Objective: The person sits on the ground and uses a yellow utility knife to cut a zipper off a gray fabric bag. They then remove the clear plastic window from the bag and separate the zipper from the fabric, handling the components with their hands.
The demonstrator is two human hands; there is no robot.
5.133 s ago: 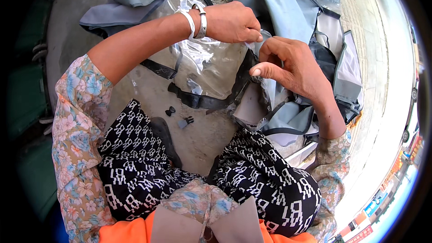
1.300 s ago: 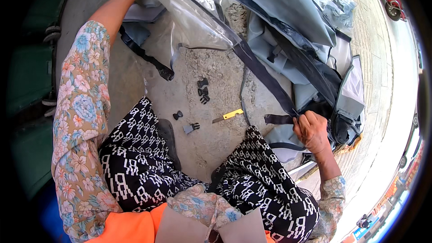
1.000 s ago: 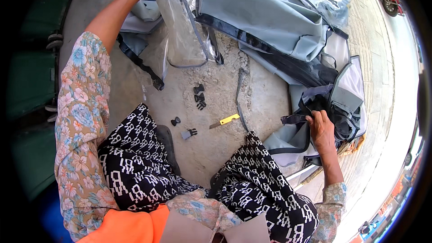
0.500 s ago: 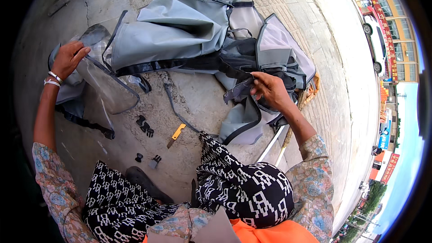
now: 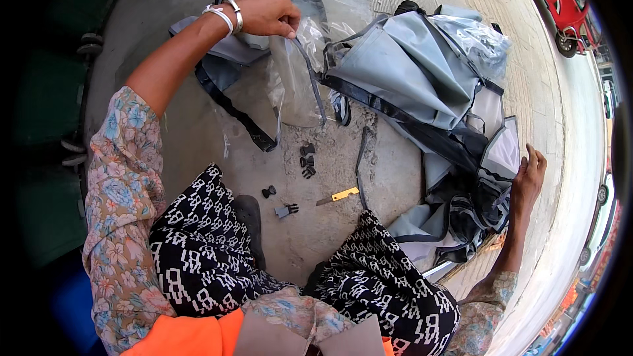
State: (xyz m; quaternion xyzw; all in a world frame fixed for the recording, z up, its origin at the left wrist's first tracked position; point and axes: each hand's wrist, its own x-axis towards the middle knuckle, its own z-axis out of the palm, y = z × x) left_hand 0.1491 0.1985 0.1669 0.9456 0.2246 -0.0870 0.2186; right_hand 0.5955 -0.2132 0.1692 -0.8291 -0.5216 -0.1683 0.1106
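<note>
My left hand (image 5: 269, 14) is closed on the dark-bound edge of a clear plastic sheet (image 5: 289, 86), part of a bundle with grey fabric and black straps at the far left. At the right, my right hand (image 5: 529, 175) has its fingers stretched out beside the pale panel (image 5: 505, 150) of a grey cover (image 5: 405, 59); nothing shows in its grasp. The cover lies crumpled on the ground, with black trim, dark mesh and clear plastic on it. A grey strap (image 5: 360, 165) runs from near the cover towards my knee.
On the concrete between my feet and the cover lie a yellow-handled knife (image 5: 345, 194) with its blade out, black buckle pieces (image 5: 307, 160), a small black clip (image 5: 269, 191) and a grey buckle half (image 5: 287, 210). A red vehicle (image 5: 560, 0) stands beyond the pavement.
My view has swung left. My left hand has moved inward and away from me with the plastic sheet. My right hand has let go of the black strap and moved right, its fingers now extended.
</note>
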